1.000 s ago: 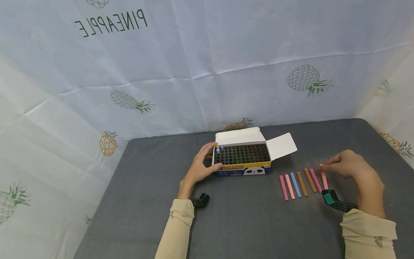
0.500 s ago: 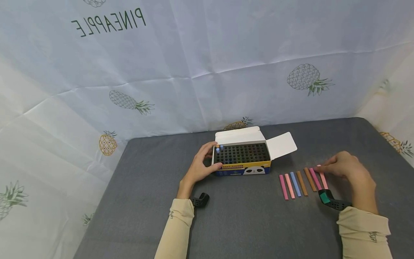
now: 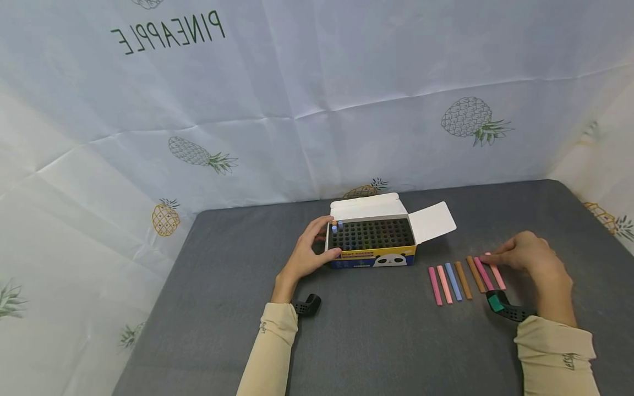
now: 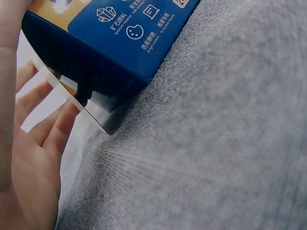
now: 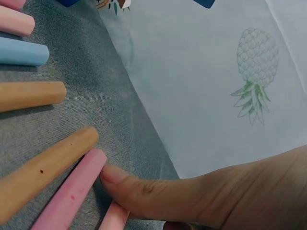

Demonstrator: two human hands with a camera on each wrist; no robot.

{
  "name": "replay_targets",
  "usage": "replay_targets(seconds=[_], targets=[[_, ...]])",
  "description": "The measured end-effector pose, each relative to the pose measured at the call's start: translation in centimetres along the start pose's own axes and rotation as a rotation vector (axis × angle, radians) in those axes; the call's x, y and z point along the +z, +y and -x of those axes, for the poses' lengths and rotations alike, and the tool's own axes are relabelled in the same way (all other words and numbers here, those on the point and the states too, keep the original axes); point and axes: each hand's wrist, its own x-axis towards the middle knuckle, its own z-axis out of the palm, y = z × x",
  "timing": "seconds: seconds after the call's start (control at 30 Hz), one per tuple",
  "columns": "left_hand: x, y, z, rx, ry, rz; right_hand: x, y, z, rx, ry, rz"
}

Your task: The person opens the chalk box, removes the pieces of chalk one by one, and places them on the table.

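Observation:
A chalk box [image 3: 371, 259], yellow and blue with a panda, stands with its lid raised. Inside, a black holder [image 3: 371, 235] full of round holes bears one orange and two blue chalk ends at its left corner. My left hand [image 3: 307, 247] grips the box's left end, thumb at the front, fingers round the back. On the right, my right hand [image 3: 530, 256] pinches the far end of a pale pink chalk stick [image 3: 497, 278]. Its thumb [image 5: 153, 191] touches the neighbouring dark pink chalk stick [image 5: 72, 191]; the other fingertips are mostly hidden.
Several more chalk sticks lie in a row: brown [image 3: 475, 275], another brown [image 3: 463, 281], blue [image 3: 453, 282], pale pink [image 3: 444, 285] and dark pink [image 3: 435, 286]. A white side flap [image 3: 433, 223] juts right from the box. Pineapple-print cloth [image 3: 307, 154] hangs behind the grey table [image 3: 376, 341].
My right hand has shifted slightly left, and the far end of the rightmost pale pink chalk stick has swung left towards the dark pink one. The left hand keeps its hold on the box.

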Motion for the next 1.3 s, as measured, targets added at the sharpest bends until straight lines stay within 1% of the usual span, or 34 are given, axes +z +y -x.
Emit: replay_targets(seconds=[0.17, 0.3, 0.53, 0.57, 0.77, 0.8, 0.9, 1.17, 1.3], targets=[[-0.05, 0.06, -0.01, -0.013, -0.002, -0.003, 0.14, -0.15, 0.01, 0.045, 0.009, -0.015], [-0.07, 0.09, -0.01, -0.015, -0.004, -0.001, 0.09, -0.03, -0.07, 0.044, 0.008, -0.016], [0.02, 0.03, 0.03, 0.007, 0.003, -0.001, 0.00, 0.49, -0.30, 0.030, 0.003, -0.005], [-0.09, 0.64, 0.06, 0.001, -0.001, 0.009, -0.03, 0.54, -0.33, 0.025, -0.001, -0.002], [-0.12, 0.85, 0.09, -0.013, -0.005, 0.017, -0.04, 0.62, -0.32, 0.030, 0.004, -0.011], [-0.01, 0.29, 0.07, -0.007, 0.000, 0.008, -0.02, 0.60, -0.29, 0.033, 0.008, -0.015], [-0.01, 0.26, 0.08, 0.001, 0.002, 0.006, -0.06, 0.50, -0.11, 0.032, 0.006, -0.022], [-0.05, 0.36, 0.07, 0.010, 0.003, 0.005, -0.38, 0.62, 0.31, 0.000, 0.015, -0.028], [-0.09, 0.41, 0.11, 0.005, 0.001, 0.000, -0.27, 0.75, 0.22, -0.044, 0.044, -0.034]])
